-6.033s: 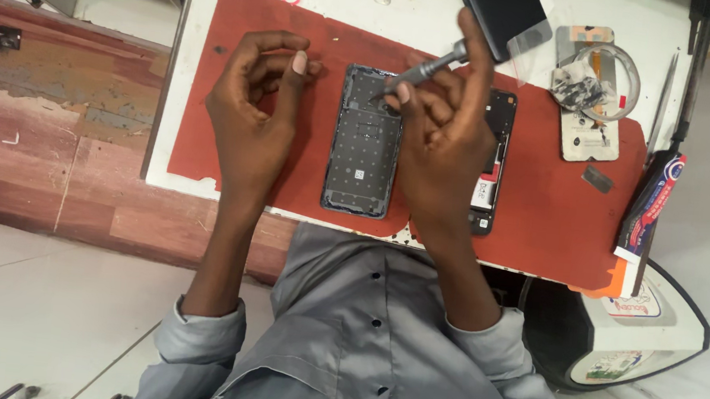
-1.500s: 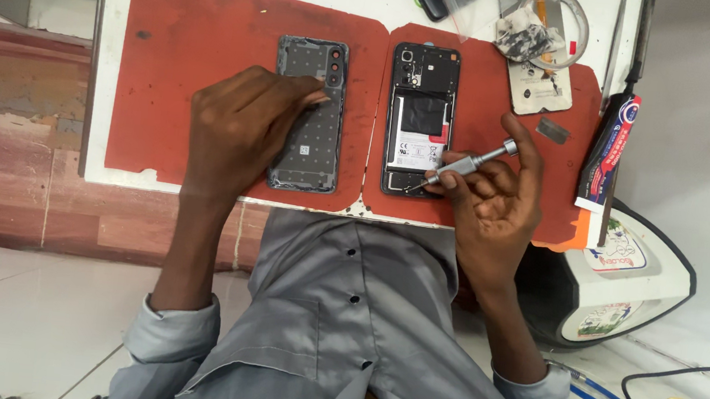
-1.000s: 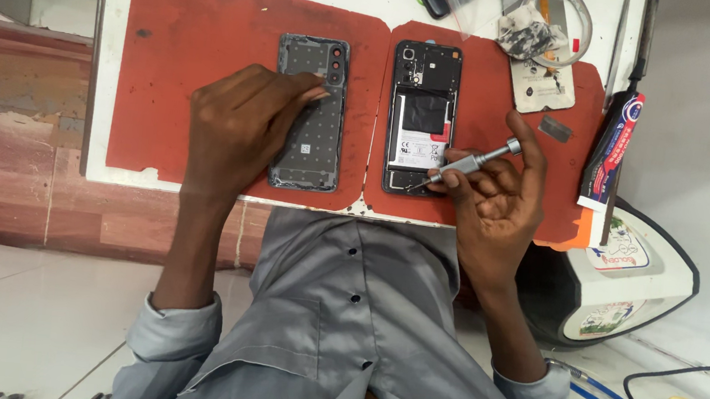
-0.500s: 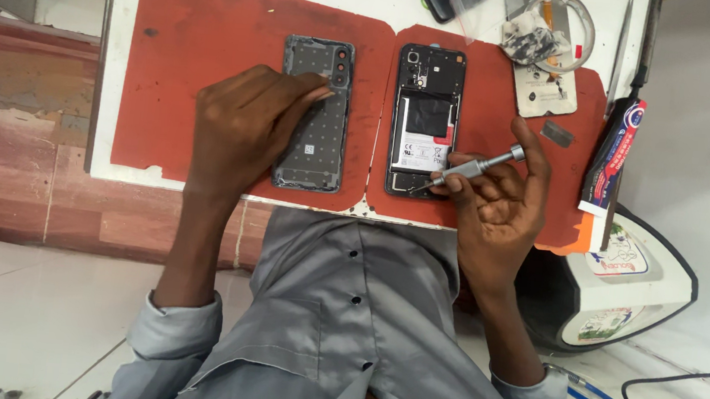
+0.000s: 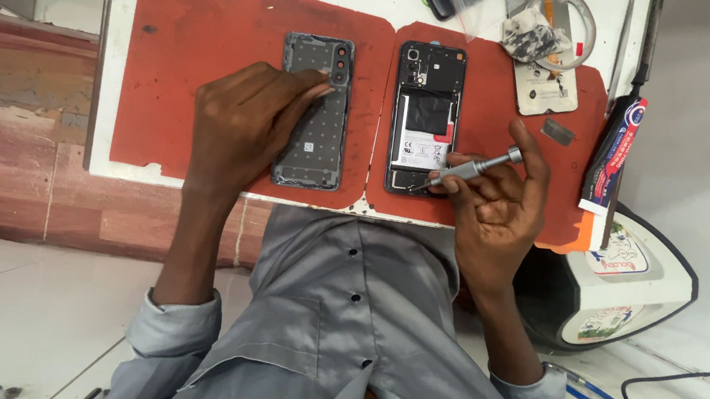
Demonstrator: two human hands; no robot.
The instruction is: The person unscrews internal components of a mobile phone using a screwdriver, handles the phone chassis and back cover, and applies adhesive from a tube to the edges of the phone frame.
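Left hand point(image 5: 245, 124) lay spread on the back cover point(image 5: 315, 113); right hand point(image 5: 493, 208) pinched a screwdriver point(image 5: 471, 169) at the opened phone point(image 5: 426, 120)'s near edge, red mat point(image 5: 195, 63) bare leftward.

Matt red mat point(image 5: 212, 64), shiny metal screwdriver point(image 5: 475, 166)

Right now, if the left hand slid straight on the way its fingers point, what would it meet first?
The left hand rests on the removed back cover, fingers aimed at the camera cutout. Going straight on, it would probably reach the opened phone beside the cover, on the red mat.
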